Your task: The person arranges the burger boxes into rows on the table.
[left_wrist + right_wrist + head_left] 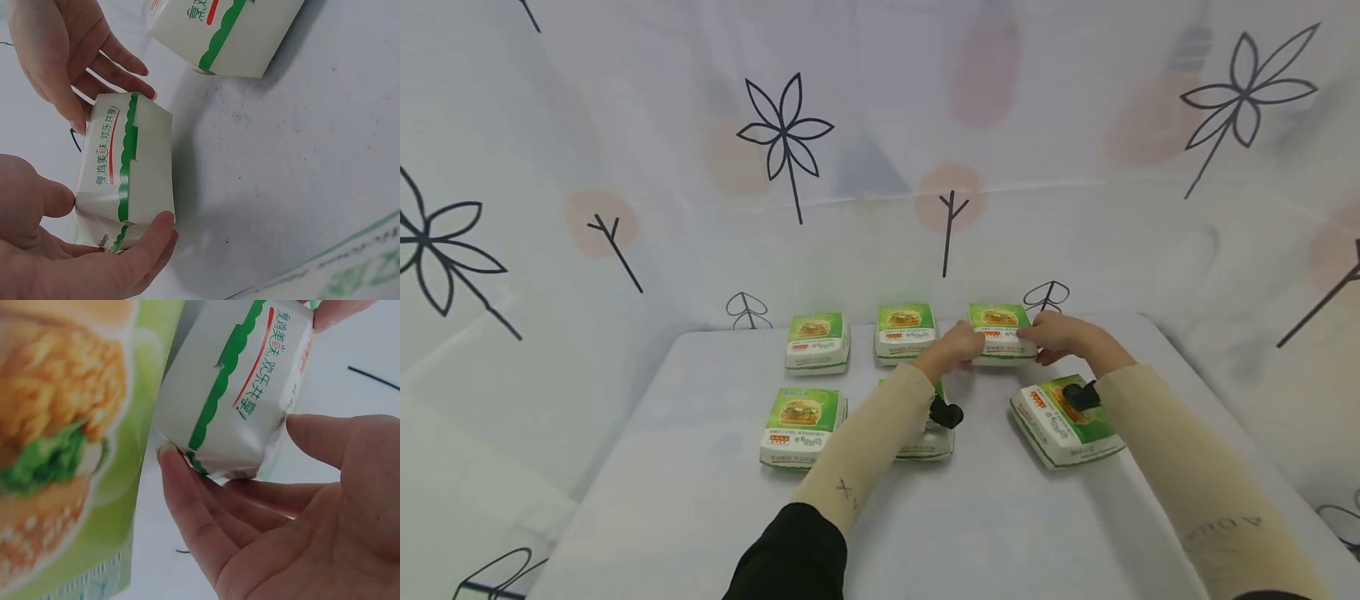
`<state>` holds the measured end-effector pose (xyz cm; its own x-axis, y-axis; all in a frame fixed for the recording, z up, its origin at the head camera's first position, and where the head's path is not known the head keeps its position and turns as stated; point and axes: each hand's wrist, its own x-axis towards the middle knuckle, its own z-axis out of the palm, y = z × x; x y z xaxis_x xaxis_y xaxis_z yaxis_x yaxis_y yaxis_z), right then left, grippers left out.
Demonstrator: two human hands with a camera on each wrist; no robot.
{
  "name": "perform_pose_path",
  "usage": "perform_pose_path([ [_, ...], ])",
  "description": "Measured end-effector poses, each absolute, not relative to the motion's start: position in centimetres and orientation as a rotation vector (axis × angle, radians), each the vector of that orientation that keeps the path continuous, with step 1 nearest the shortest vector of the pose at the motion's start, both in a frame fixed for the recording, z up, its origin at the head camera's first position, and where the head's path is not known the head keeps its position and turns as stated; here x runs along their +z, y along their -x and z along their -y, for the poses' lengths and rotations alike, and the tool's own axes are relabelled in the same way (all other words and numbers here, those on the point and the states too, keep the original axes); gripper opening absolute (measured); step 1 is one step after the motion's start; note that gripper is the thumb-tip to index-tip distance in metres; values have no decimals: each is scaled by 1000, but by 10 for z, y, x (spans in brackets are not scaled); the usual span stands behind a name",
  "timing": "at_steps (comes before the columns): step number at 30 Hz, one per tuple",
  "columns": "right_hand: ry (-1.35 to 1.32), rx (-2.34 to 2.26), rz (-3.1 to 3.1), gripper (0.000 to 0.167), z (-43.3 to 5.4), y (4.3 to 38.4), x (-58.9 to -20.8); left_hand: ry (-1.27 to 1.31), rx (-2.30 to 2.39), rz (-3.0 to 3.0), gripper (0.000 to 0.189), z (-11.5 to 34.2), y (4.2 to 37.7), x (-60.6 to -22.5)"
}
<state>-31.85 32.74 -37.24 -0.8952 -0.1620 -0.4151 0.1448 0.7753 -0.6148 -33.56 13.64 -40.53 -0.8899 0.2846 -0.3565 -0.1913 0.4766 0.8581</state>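
A green and white paper burger box [1002, 335] stands at the right end of the back row, with both hands on it. My left hand [952, 348] holds its left end; in the left wrist view the thumb [57, 199] is on the top edge and the fingertips are at the lower side. At the opposite end, my right hand [1069, 337] grips the box between thumb and fingers, as the right wrist view shows. Nearer to me, under the right wrist, a turned burger box [1052, 433] sits at an angle.
Two more burger boxes, one at back left [817, 346] and one at back middle [906, 335], share the back row. In front are a left box [801, 429] and a middle box [925, 450], the latter partly behind my left forearm. A patterned cloth [865, 250] hangs behind the white table [685, 500].
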Motion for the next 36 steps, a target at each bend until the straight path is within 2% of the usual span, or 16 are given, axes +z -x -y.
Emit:
perform_pose_path([
  [12,1,-1007,-2503,54,-323,333,-381,17,1450,-2270,57,-137,345,-414],
  [17,-15,-962,-2522,57,-324,330,-380,-19,1497,-2228,60,-133,336,-408],
  [24,54,-827,-2601,66,-333,314,-368,-85,1373,-2324,73,-135,337,-405],
  [31,103,-755,-2654,67,-350,282,-354,-247,1227,-2430,75,-125,308,-385],
  [36,107,-708,-2726,70,-359,257,-342,-412,1203,-2419,70,-113,286,-374],
])
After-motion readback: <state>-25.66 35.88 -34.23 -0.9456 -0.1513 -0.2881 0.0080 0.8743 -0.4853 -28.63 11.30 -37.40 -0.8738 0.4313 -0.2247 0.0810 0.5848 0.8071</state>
